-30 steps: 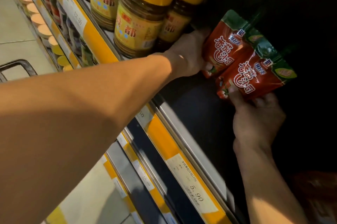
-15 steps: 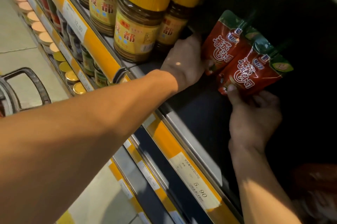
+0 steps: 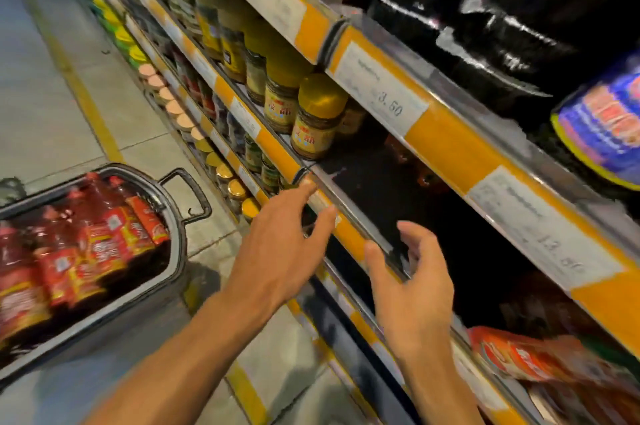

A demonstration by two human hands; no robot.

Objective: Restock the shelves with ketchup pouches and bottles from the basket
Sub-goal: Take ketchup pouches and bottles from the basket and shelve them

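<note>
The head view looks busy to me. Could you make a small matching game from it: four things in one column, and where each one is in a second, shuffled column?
Things:
1. basket
2. yellow-lidded jar
3. black packets
4. left hand

Places:
A. top shelf, upper right
B. on the floor, left of the shelves
C. at the shelf's front edge, holding nothing
D. standing on the middle shelf, beside the dark gap

Pairs: 1-B, 2-D, 3-A, 4-C

Basket [image 3: 180,248] — red ketchup bottles [image 3: 79,244] lying inside, packed close.
</note>
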